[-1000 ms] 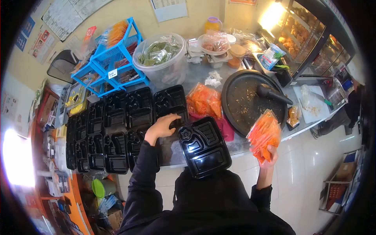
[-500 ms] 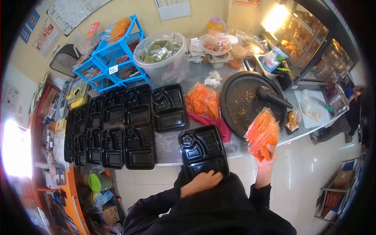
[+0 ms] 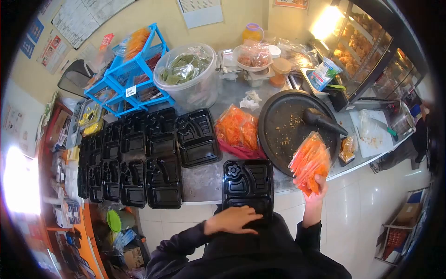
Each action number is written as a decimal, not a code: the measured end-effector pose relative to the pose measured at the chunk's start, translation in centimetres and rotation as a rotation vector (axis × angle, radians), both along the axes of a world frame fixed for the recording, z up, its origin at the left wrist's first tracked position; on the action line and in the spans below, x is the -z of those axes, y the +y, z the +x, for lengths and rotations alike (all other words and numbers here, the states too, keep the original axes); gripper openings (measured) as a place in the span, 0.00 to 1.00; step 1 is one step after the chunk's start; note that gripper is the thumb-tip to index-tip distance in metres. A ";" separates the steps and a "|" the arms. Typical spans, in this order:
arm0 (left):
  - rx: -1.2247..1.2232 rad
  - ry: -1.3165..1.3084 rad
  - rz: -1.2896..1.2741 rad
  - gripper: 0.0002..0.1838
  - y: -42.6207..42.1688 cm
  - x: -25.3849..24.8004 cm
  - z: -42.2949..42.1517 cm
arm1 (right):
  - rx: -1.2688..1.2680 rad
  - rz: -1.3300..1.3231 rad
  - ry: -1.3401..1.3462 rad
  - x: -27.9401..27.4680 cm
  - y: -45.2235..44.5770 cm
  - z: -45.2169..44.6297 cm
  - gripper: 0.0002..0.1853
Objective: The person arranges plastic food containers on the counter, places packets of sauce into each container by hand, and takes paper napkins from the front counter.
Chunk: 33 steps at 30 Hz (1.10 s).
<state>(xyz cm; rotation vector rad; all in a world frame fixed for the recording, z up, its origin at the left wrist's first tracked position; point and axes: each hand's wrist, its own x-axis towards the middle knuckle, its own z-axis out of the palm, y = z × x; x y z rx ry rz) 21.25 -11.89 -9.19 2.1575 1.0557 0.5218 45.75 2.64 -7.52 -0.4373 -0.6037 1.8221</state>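
My left hand (image 3: 233,220) lies over the lower end of a black compartment tray (image 3: 248,182), fingers apart. This tray juts past the counter's front edge, close to my body. In my right hand (image 3: 317,186) is a bunch of orange-filled plastic packets (image 3: 310,160), held in front of the large round stone mortar (image 3: 283,125). More orange packets (image 3: 237,128) lie on a dark pink cloth (image 3: 239,150) behind the near tray. To the left, several black trays (image 3: 162,180) stand in two rows, with one tray (image 3: 198,137) at their right end.
A clear bucket of green leaves (image 3: 186,69) and blue baskets (image 3: 131,74) stand at the back left. A dark pestle (image 3: 325,122) rests in the mortar. At right are a white cutting board (image 3: 371,135), a lit food cabinet (image 3: 360,51) and another person's leg (image 3: 399,153).
My left hand has moved from the tray rows to the near tray, which now sits straighter and a little to the right. My right hand still holds the orange packets.
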 end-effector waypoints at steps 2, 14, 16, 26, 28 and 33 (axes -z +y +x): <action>-0.124 -0.290 -0.258 0.08 3.4 -4.4 -2.6 | 0.005 0.008 0.000 0.0 0.1 0.1 0.38; -0.244 0.089 -0.669 0.34 22.2 5.1 -6.4 | 0.178 0.023 -0.073 -2.4 -0.9 -0.1 0.37; -0.252 0.101 -0.667 0.35 22.0 4.9 -6.4 | 0.211 0.029 -0.100 -2.9 -1.0 -0.5 0.37; -0.428 0.480 0.067 0.27 22.4 6.0 -6.8 | 0.309 -0.040 -0.102 -2.8 -2.8 -1.8 0.36; -0.514 0.507 0.149 0.19 21.9 9.8 -6.1 | 0.335 -0.068 -0.107 -3.1 -3.1 -2.3 0.36; -0.586 0.588 0.287 0.08 22.7 8.7 -6.1 | 0.329 -0.076 -0.140 -3.3 -3.5 -2.3 0.38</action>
